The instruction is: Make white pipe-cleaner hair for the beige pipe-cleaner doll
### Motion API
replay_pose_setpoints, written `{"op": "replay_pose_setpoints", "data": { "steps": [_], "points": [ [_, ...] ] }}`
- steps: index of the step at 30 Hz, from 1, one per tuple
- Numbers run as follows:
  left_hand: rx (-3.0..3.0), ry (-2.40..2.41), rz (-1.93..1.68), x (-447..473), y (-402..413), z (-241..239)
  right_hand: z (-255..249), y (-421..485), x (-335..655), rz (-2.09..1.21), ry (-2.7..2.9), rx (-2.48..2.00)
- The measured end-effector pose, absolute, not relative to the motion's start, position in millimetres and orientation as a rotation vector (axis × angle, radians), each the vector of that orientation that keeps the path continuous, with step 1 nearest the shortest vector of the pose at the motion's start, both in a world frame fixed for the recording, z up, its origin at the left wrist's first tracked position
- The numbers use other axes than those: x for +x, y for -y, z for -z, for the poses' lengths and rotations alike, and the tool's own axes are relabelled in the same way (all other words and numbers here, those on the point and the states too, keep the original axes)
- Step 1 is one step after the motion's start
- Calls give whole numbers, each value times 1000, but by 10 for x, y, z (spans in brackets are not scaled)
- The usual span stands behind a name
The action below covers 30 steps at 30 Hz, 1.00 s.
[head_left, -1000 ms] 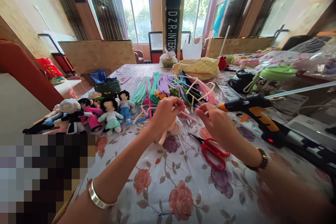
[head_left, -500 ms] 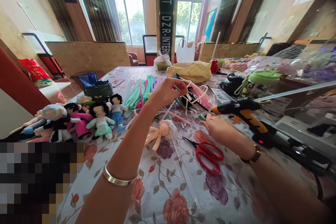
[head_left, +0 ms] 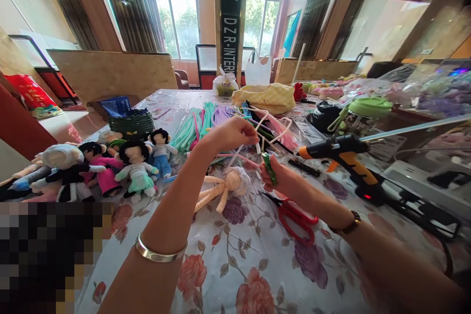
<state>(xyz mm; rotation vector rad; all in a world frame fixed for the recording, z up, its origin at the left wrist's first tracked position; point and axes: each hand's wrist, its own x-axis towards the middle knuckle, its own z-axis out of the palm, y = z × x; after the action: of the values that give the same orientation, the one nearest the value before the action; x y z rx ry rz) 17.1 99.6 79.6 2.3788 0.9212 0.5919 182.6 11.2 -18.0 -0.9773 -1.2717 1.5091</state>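
My left hand (head_left: pixel 230 135) is raised over the table, fingers pinched on a thin white pipe cleaner (head_left: pixel 257 143) near the pile of coloured pipe cleaners (head_left: pixel 217 120). My right hand (head_left: pixel 281 179) is closed around a short green piece (head_left: pixel 269 168) held upright. Below the hands lies an unfinished beige yarn doll (head_left: pixel 224 187) on the floral tablecloth (head_left: pixel 235 260). Red-handled scissors (head_left: pixel 294 216) rest under my right wrist.
A row of finished dolls (head_left: pixel 106 167) lies at the left, a stack of dark baskets (head_left: pixel 132 125) behind them. An orange and black glue gun (head_left: pixel 348 157) stands at the right with its cable. A yellow bag (head_left: pixel 267 97) and plastic bags sit farther back.
My left hand rose off the beige doll toward the pipe cleaner pile and pinched a white strand. My right hand picked up the green piece and brought it close to the left hand.
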Motion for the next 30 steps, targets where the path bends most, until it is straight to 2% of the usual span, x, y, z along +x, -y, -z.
{"op": "replay_pose_setpoints", "data": {
  "steps": [8, 30],
  "points": [
    [2319, -925, -530, 203, -1003, -762, 125, -114, 1696, -1592, 1067, -987],
    [2334, -962, -593, 241, -973, -795, 148, -54, 1579, -1401, 944, -967]
  ]
}}
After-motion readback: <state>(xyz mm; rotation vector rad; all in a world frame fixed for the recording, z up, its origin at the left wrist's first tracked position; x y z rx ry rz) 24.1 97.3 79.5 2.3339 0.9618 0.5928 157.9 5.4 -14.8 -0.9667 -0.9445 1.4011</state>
